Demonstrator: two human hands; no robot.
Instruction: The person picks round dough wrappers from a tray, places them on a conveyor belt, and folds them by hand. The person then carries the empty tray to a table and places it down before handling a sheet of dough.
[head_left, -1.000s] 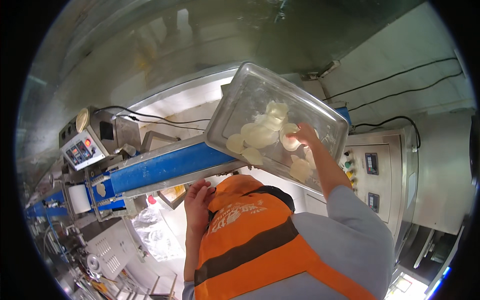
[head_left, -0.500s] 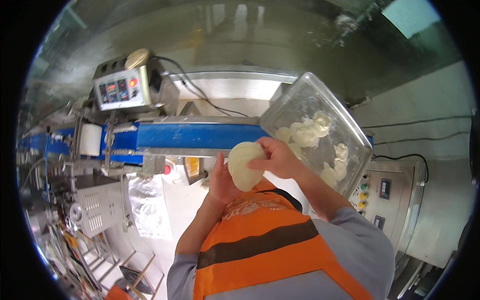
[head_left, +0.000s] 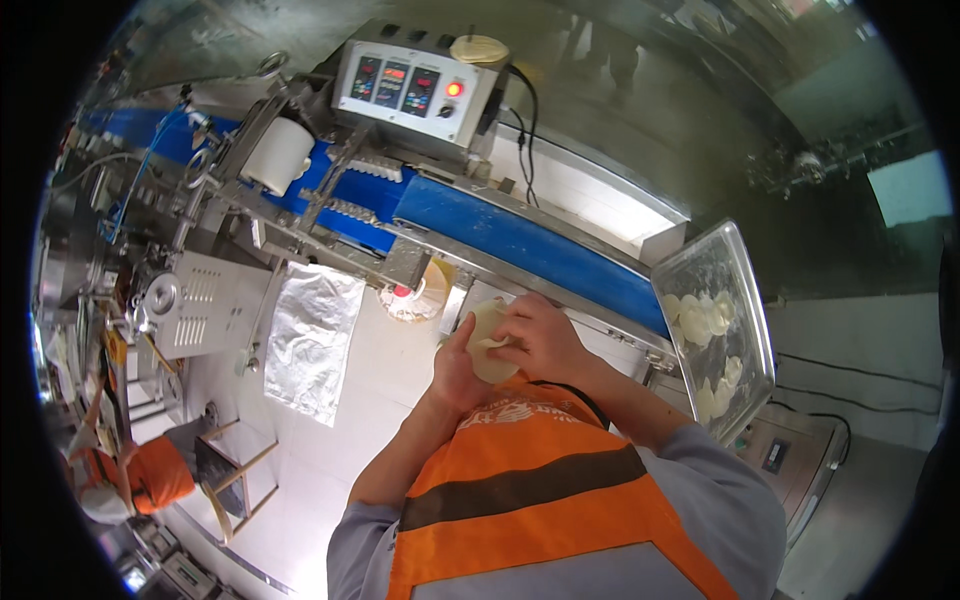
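Note:
A small stack of thin, pale round dough wrappers [head_left: 488,367] is held in front of my orange apron. My left hand [head_left: 460,372] cradles it from the left, with the thumb up along its edge. Closed over the upper right of the stack, my right hand [head_left: 548,342] grips a wrapper edge that looks bent up; how many it holds I cannot tell. To the right, a clear tray [head_left: 707,262] sits tilted at the end of the blue conveyor belt [head_left: 530,248]. Several similar wrappers [head_left: 703,318] lie in it in overlapping clusters.
A control box [head_left: 440,125] with a lit red light stands behind the belt, left of a dark cable. A white roller [head_left: 281,155] sits over the belt further left. Silvery sheeting [head_left: 315,340] covers part of the floor. Another person in orange [head_left: 160,472] is at lower left, near a stool [head_left: 238,490].
The view has turned toward the left, so belt and tray appear slanted and further right. My right fingers have moved over the stack and bent up a wrapper edge.

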